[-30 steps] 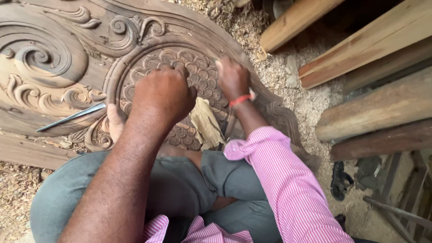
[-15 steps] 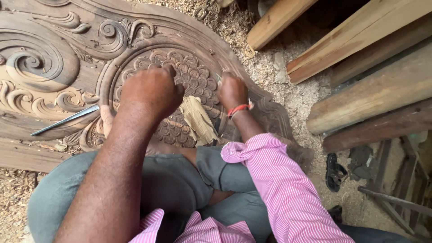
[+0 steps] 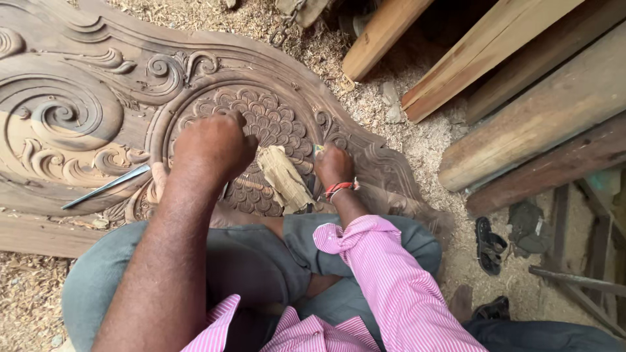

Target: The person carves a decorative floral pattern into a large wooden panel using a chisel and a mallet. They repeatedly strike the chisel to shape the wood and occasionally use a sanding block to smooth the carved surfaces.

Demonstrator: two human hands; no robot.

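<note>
Far left, a dark brown carved wooden panel lies flat on the sawdust-strewn floor, with scroll-work and a round medallion of scale-like petals; no packages or labels show. A slim grey metal chisel rests loose on the panel's lower left carving, just beside the seated person's knee. The left hand is curled into a loose fist, knuckles up, pressing on the medallion's left half; whatever it grips is hidden under the fingers, cannot tell. Between the hands, a folded tan scrap of sandpaper lies on the carving. The right hand, red band at the wrist, is closed with fingertips down on the medallion's right edge. Further right, pale timber beams are stacked, with a dark sandal on the floor.
</note>
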